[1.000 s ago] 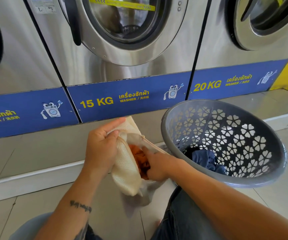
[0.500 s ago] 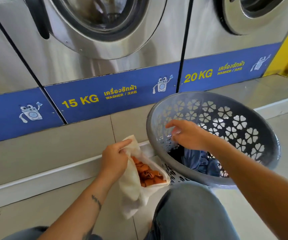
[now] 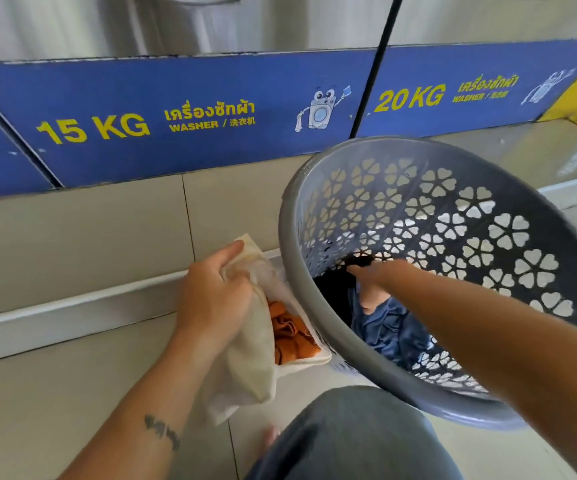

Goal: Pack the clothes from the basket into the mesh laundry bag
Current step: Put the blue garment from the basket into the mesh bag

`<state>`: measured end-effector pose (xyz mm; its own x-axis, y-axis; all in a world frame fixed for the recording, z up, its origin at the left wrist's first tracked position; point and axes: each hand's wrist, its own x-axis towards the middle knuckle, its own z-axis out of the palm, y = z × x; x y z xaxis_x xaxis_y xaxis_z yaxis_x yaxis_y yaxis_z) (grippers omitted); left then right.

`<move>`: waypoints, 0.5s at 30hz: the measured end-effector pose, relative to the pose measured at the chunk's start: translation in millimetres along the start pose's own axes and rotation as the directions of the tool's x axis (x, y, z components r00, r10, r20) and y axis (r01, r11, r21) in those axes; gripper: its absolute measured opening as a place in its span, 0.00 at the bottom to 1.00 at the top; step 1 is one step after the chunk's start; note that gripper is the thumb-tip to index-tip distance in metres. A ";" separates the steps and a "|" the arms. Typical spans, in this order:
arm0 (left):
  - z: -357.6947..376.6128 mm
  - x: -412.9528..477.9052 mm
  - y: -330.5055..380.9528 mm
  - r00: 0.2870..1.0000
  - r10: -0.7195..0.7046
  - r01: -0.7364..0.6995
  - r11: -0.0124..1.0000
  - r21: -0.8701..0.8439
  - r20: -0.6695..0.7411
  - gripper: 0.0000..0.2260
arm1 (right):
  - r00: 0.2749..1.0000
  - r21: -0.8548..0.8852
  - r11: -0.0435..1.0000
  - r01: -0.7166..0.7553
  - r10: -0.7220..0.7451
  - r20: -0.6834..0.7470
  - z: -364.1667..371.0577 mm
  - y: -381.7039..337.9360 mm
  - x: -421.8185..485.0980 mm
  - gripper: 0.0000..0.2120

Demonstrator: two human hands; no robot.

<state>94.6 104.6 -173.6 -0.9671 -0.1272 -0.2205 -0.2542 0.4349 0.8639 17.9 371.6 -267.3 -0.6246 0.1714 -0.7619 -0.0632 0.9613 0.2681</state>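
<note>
Grey perforated plastic basket (image 3: 418, 382), tilted on the floor, still holds blue and dark clothes (image 3: 389, 329). The right hand (image 3: 372, 284) reaches in, grip unclear. The left hand (image 3: 211, 296) clenches the cream mesh laundry bag (image 3: 250, 358) open beside it. Next: lift a garment across.

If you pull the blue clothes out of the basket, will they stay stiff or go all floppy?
Probably floppy: the crumpled blue cloth garment lies in soft folds at the bottom of the grey plastic flower-hole basket. It likely weighs little for its size. It may drag the black garment beside it, since they lie bunched together.
</note>
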 end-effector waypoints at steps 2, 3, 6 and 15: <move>2.4 3.5 -5.2 1.000 0.002 -0.002 1.000 -0.007 0.022 0.20 | 0.991 -0.053 0.998 -0.023 0.030 0.127 15.5 0.9 20.9 0.53; 2.0 5.6 -9.3 0.999 -0.002 0.002 1.000 -0.013 0.037 0.20 | 0.981 -0.048 0.998 -0.037 0.046 0.186 27.3 2.5 35.3 0.54; -3.3 11.9 -23.8 0.999 -0.004 0.005 1.000 -0.003 0.052 0.21 | 0.971 -0.020 0.997 -0.069 0.071 0.230 56.1 2.5 50.3 0.65; -4.4 9.7 -40.6 0.998 -0.041 0.045 0.995 -0.084 0.053 0.20 | 0.987 -0.056 0.998 -0.005 -0.004 -0.160 91.2 1.3 45.5 0.38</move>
<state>95.6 81.8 -208.8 -0.9552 -0.0972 -0.2796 -0.2958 0.3519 0.8881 60.3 400.3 -355.4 -0.7407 0.1305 -0.6591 -0.1039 0.9469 0.3043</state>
